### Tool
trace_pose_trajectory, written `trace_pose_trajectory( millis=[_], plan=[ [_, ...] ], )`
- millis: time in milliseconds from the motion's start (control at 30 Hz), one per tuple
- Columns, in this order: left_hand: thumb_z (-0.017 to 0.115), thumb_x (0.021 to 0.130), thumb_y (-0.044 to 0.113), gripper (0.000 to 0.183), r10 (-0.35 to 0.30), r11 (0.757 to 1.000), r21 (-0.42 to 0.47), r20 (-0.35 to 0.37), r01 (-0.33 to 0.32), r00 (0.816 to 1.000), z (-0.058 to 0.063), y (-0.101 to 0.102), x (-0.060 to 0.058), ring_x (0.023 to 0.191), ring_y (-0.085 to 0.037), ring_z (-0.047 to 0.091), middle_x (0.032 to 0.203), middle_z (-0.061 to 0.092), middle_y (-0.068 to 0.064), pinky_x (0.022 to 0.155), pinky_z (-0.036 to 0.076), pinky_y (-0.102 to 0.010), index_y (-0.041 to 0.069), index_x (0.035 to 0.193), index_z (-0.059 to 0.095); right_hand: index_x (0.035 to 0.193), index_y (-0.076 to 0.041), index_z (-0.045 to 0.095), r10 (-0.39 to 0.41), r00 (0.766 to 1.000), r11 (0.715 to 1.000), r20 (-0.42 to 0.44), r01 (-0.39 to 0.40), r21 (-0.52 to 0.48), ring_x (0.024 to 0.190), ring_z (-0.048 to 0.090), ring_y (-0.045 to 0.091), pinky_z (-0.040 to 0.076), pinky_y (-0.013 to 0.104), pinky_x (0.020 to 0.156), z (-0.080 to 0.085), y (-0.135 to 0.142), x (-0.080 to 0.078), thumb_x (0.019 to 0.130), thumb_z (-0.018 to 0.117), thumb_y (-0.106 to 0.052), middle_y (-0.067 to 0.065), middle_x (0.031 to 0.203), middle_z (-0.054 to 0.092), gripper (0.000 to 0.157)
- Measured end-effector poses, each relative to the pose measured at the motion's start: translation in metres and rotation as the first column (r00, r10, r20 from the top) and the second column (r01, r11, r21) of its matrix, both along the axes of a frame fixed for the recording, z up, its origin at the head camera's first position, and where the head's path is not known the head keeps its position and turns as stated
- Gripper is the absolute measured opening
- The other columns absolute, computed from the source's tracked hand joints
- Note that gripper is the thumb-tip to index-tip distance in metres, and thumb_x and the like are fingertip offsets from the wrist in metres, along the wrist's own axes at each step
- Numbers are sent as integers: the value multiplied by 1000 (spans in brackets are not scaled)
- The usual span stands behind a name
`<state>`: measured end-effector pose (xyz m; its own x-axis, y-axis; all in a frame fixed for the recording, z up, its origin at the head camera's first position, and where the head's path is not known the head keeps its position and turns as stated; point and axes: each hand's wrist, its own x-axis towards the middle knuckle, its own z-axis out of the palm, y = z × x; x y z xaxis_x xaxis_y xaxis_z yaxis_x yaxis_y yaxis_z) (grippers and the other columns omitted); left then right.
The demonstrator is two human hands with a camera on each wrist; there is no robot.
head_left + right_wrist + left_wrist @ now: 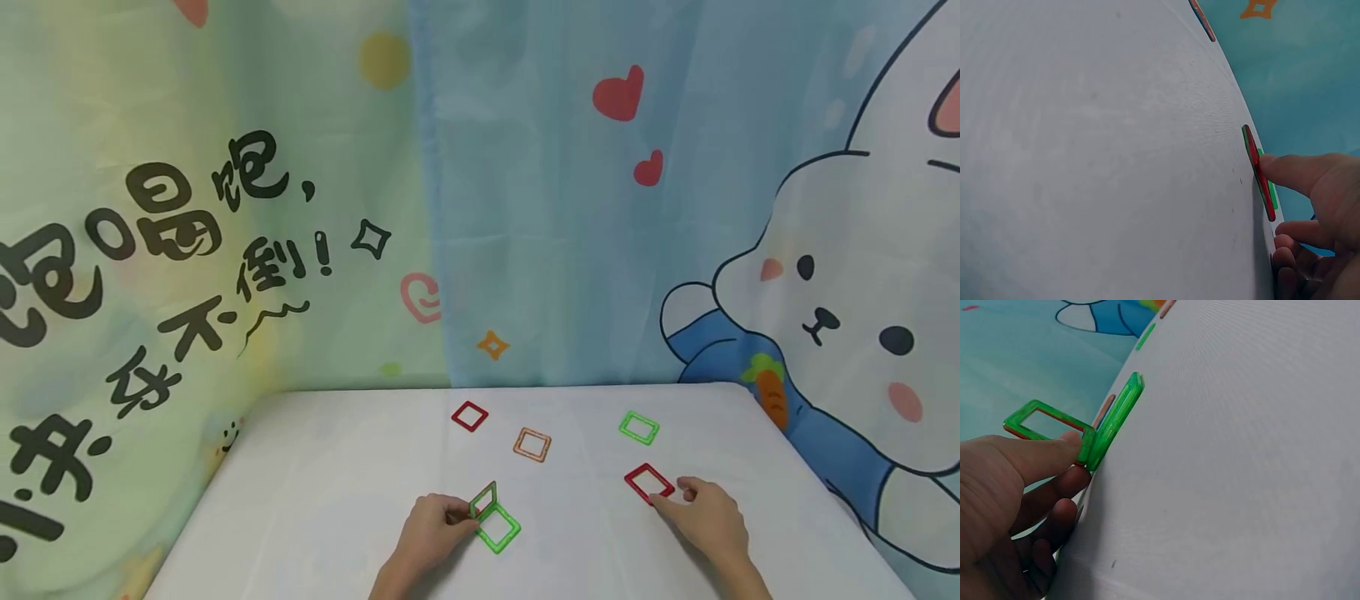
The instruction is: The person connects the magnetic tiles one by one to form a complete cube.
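Note:
In the head view my left hand (435, 533) pinches a green square frame (484, 497) between thumb and fingers. That frame stands tilted up along the edge of another green square frame (510, 537), which lies flat on the table. The left wrist view shows red along the edges of the held green frame (1019, 419). Over to the right, my right hand (708, 517) has thumb and index finger at the near right corner of a red square frame (636, 477). In the right wrist view the thumb overlaps this red frame (1251, 147), and the other fingers are bent below it.
Farther back on the white table (337, 467) lie another red square frame (457, 411), an orange one (517, 442) and a green one (632, 434). A printed curtain (525, 250) hangs behind the table's far edge.

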<state>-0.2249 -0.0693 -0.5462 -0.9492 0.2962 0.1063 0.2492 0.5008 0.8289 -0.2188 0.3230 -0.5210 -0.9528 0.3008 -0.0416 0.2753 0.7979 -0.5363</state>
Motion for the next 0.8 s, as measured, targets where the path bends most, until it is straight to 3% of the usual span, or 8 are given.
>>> trace_pose_trajectory(
  millis=[133, 300, 533, 800],
  plan=[
    [79, 81, 16, 10, -1, 1000, -1, 12, 1, 1000, 1, 3, -1, 60, -4, 57, 73, 69, 9, 55, 45, -23, 9, 88, 77, 119, 15, 57, 10, 1000, 1000, 5, -10, 13, 91, 59, 41, 48, 53, 74, 0, 2, 1, 79, 75, -47, 29, 101, 61, 76],
    [77, 83, 15, 9, -27, 1000, 0, 30, 27, 999, 2, 2, -1, 61, -5, 57, 73, 68, 9, 55, 46, -24, 9, 89, 77, 115, 13, 61, -14, 1000, 1000, -2, 14, 14, 86, 58, 36, 48, 50, 72, -2, 0, 0, 79, 77, -44, 26, 97, 62, 70],
    [78, 81, 12, 9, -36, 999, -6, 7, 36, 999, -1, 0, -4, 61, -4, 59, 73, 68, 10, 56, 47, -24, 10, 89, 78, 113, 13, 58, -58, 997, 996, -48, 54, -77, 85, 57, 35, 45, 50, 74, 2, -7, -2, 79, 79, -29, 23, 93, 62, 58],
    [78, 81, 14, 11, -31, 999, 6, 24, 31, 999, -4, 0, -5, 63, -4, 60, 75, 69, 9, 57, 48, -24, 9, 91, 78, 103, 7, 63, -36, 986, 988, -163, 10, -157, 74, 59, 24, 45, 30, 60, 7, -27, -1, 85, 73, -14, 12, 83, 66, 30]
  ],
)
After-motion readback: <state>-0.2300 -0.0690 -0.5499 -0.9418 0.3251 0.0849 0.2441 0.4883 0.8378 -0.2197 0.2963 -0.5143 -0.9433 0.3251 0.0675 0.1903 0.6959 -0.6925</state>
